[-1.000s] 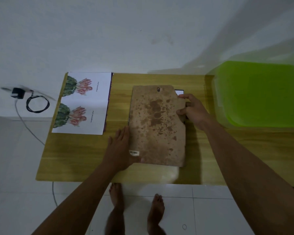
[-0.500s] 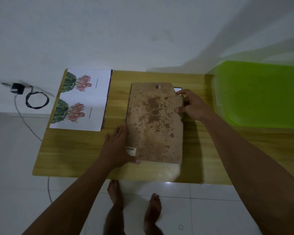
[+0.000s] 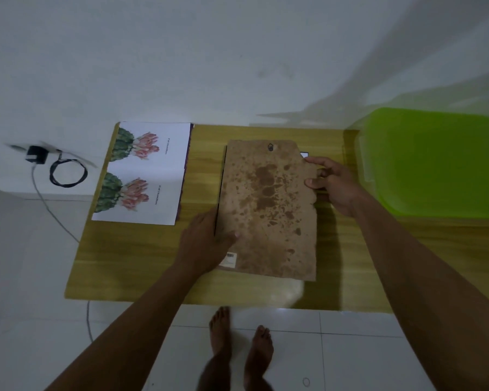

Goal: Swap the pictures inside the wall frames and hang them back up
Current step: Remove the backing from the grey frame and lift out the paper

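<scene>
fingers: left hand pinches backing board left edge; right hand grips right edge.
change: left hand moved up, off sticker.

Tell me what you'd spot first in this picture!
A stained brown board lies in the middle of the table, left hand and right hand holding its side edges. A sheet showing two flowering cacti lies at the table's far-left corner; a bright green tub stands on the right.
</scene>
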`<state>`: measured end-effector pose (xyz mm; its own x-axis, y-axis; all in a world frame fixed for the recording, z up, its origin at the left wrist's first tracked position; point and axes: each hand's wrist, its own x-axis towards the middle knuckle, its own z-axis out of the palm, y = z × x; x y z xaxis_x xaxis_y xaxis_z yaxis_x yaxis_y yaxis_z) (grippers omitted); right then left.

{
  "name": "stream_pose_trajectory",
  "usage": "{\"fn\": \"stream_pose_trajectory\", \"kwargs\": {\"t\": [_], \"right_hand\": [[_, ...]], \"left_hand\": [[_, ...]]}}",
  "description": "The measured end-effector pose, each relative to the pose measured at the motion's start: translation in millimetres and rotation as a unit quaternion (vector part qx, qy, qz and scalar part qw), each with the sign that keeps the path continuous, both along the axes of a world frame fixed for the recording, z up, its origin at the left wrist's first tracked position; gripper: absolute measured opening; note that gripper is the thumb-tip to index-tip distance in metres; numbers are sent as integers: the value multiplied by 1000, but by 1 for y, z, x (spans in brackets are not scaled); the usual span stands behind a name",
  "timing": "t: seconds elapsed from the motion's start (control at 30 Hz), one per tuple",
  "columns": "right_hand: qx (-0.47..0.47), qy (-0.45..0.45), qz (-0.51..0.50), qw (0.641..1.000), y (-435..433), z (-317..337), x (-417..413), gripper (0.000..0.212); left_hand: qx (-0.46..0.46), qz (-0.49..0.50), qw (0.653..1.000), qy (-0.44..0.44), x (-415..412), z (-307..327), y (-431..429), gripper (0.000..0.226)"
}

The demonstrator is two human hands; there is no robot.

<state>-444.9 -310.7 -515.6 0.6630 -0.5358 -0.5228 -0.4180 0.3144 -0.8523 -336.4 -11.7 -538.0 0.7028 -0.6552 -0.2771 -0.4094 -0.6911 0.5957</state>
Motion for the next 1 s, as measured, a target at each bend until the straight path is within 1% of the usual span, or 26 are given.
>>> {"fn": "stream_pose_trajectory", "kwargs": {"t": [0.1, 0.23, 0.27, 0.33, 0.37, 0.43, 0.5, 0.57, 0.6, 0.67, 0.73, 0.87, 1.0], "right_hand": [[24, -5, -4, 1000, 3, 4, -3, 51], [23, -14, -44, 999, 11, 8, -1, 47], [15, -12, -67, 998, 15, 9, 0, 46], [-5, -10, -117, 993, 25, 12, 2, 45], [-21, -12, -127, 992, 31, 15, 3, 44], [-52, -15, -109, 993, 41, 24, 3, 45], [-71, -13, -67, 995, 48, 35, 0, 60], [-81, -5, -42, 996, 50, 47, -6, 74], [-84, -2, -43, 996, 51, 54, -11, 74], [-95, 5, -64, 993, 51, 69, -23, 65], [-105, 8, -89, 990, 48, 81, -37, 57], [-134, 23, -97, 986, 23, 104, -72, 63], [-152, 57, -94, 982, -21, 115, -113, 73]], "left_hand": [[-23, 19, 999, 15, 6, 6, -8, 74], [-85, 66, 994, 22, 15, 16, -17, 58], [-94, 87, 991, 45, 17, 19, -19, 58], [-116, 99, 982, 108, 19, 28, -21, 64], [-129, 90, 978, 134, 21, 34, -21, 69], [-154, 65, 970, 175, 27, 45, -21, 78], [-167, 34, 964, 203, 34, 60, -23, 85], [-167, 5, 960, 225, 38, 75, -27, 87], [-167, -1, 957, 236, 39, 82, -31, 85], [-167, -9, 954, 249, 37, 96, -39, 80], [-166, -13, 953, 253, 34, 107, -49, 82], [-158, -15, 954, 254, 23, 118, -89, 80], [-155, -31, 952, 262, -6, 118, -144, 85]]}}
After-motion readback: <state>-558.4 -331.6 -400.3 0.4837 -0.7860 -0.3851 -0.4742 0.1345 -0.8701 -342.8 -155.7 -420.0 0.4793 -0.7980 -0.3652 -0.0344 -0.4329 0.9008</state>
